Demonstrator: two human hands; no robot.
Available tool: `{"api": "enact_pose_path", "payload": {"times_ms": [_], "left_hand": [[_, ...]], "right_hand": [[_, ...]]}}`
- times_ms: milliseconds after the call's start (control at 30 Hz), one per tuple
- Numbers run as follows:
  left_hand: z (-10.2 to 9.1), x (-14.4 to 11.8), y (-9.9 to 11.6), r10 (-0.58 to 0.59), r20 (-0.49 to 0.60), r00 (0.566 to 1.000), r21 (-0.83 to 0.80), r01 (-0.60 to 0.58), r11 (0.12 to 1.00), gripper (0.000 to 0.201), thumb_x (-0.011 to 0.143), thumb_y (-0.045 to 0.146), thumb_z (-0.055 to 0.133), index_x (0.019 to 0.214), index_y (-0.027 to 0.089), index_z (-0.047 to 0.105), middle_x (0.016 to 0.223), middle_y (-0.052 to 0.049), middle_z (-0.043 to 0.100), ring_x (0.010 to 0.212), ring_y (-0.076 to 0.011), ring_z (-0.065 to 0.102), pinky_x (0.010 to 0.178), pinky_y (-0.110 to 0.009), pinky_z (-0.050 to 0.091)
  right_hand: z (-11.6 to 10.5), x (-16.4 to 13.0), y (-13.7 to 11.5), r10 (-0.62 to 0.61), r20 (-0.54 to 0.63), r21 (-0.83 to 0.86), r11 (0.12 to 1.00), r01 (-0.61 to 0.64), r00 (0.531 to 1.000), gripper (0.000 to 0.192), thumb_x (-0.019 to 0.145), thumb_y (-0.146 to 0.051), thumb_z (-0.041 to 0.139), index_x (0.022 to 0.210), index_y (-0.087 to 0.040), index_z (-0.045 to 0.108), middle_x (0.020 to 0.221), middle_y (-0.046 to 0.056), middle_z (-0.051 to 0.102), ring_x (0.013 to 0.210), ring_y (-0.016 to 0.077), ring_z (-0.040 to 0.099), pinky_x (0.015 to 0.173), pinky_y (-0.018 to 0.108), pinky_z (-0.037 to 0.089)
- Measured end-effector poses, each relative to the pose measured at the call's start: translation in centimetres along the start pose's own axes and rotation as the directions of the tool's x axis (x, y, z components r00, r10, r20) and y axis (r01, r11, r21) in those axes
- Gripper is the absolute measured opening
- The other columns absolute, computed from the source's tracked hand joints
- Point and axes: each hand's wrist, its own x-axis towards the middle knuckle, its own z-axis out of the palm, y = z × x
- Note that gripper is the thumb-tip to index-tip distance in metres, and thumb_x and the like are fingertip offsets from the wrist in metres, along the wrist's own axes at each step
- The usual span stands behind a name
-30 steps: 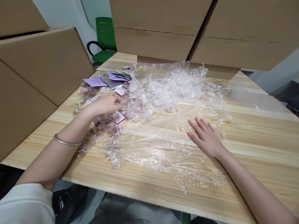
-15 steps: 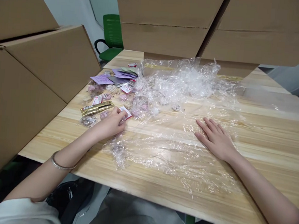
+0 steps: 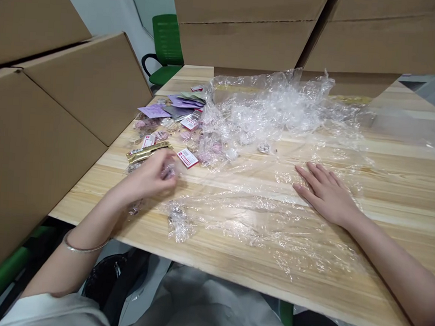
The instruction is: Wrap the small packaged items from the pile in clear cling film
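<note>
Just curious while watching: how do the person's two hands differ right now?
The left hand is curled, fingers closed on a small clear packet; the right hand lies flat and open on the plastic film. The left wrist wears a bracelet; the right wrist is bare. Both rest over the wooden table.

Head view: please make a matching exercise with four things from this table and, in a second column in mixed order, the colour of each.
Things:
1. chair
2. packet beside the left hand
3. paper sheets
4. bracelet

Colours:
A. silver
B. purple
C. green
D. gold

Pairs: 1-C, 2-D, 3-B, 4-A
</note>
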Motion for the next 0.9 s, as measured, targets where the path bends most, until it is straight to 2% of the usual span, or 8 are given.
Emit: {"api": "enact_pose_path", "payload": {"times_ms": [100,167,267,367,533,667,800,900], "left_hand": [[-1.8,-2.6,-1.2,-0.068,-0.182,0.981,0.134,0.093,0.987,0.049,0.084,0.035,0.053,0.129,0.018,0.045,0.113,-0.009,0.053,0.093,-0.0232,0.055,0.085,-0.036,0.046],[-1.6,-4.6,-2.3,-0.131,-0.207,0.970,0.255,0.183,0.949,0.046,0.088,0.035,0.048,0.130,0.017,0.048,0.111,-0.012,0.049,0.101,-0.0272,0.052,0.094,-0.042,0.044],[0.6,-7.0,-3.3,-0.226,-0.195,0.954,0.369,0.285,0.885,0.045,0.093,0.038,0.040,0.131,0.018,0.051,0.110,-0.014,0.047,0.109,-0.0335,0.049,0.097,-0.050,0.042],[2.8,-8.2,-3.2,-0.273,-0.221,0.936,0.375,0.340,0.863,0.053,0.090,0.054,0.046,0.134,0.023,0.052,0.111,-0.015,0.049,0.110,-0.0373,0.048,0.095,-0.054,0.042],[3.7,-8.3,-2.6,-0.236,-0.268,0.934,0.242,0.302,0.922,0.051,0.087,0.047,0.051,0.131,0.023,0.056,0.106,-0.012,0.050,0.107,-0.0334,0.052,0.098,-0.051,0.043],[4.1,-7.9,-2.9,-0.289,-0.304,0.908,0.132,0.341,0.931,0.045,0.084,0.037,0.054,0.127,0.027,0.057,0.111,-0.011,0.048,0.110,-0.0305,0.054,0.092,-0.044,0.050],[5.0,-7.6,-2.4,-0.254,-0.439,0.862,0.198,0.369,0.908,0.039,0.086,0.034,0.053,0.123,0.026,0.059,0.116,-0.012,0.047,0.114,-0.0305,0.053,0.090,-0.042,0.051],[5.5,-7.4,-1.6,-0.199,-0.461,0.865,0.256,0.344,0.903,0.036,0.088,0.034,0.052,0.123,0.025,0.058,0.122,-0.013,0.045,0.105,-0.0283,0.057,0.085,-0.040,0.052]], "right_hand": [[0.1,0.0,0.1,-0.003,-0.002,0.002,1.000,0.003,1.000,0.072,0.095,-0.067,0.020,0.151,-0.025,0.036,0.160,0.009,0.027,0.148,0.0298,0.021,0.120,0.051,0.019],[0.2,0.0,0.2,-0.005,-0.009,0.004,1.000,0.005,1.000,0.072,0.095,-0.067,0.020,0.151,-0.025,0.036,0.160,0.009,0.027,0.148,0.0300,0.021,0.119,0.051,0.020],[0.3,0.0,0.3,-0.008,-0.012,0.005,1.000,0.008,1.000,0.072,0.095,-0.068,0.020,0.151,-0.026,0.035,0.160,0.008,0.027,0.148,0.0300,0.021,0.119,0.052,0.020],[0.1,-0.1,0.1,-0.003,0.001,0.007,1.000,0.003,1.000,0.071,0.095,-0.067,0.021,0.152,-0.027,0.035,0.161,0.007,0.025,0.148,0.0294,0.020,0.120,0.051,0.019],[-0.4,-0.1,-0.3,0.003,0.009,0.001,1.000,-0.003,1.000,0.070,0.095,-0.066,0.021,0.152,-0.027,0.034,0.161,0.007,0.024,0.149,0.0277,0.018,0.120,0.049,0.018],[-0.5,-0.1,-0.4,0.003,0.009,-0.007,1.000,-0.003,1.000,0.070,0.095,-0.066,0.021,0.152,-0.026,0.035,0.161,0.007,0.024,0.149,0.0288,0.019,0.120,0.051,0.018],[-0.5,-0.1,-0.4,0.005,0.003,-0.008,1.000,-0.005,1.000,0.070,0.096,-0.065,0.021,0.151,-0.025,0.036,0.160,0.008,0.026,0.148,0.0298,0.021,0.119,0.051,0.020],[-0.5,-0.1,-0.4,-0.008,-0.011,0.003,1.000,0.008,1.000,0.069,0.096,-0.063,0.023,0.151,-0.023,0.037,0.160,0.007,0.028,0.147,0.0311,0.023,0.119,0.052,0.021]]}}
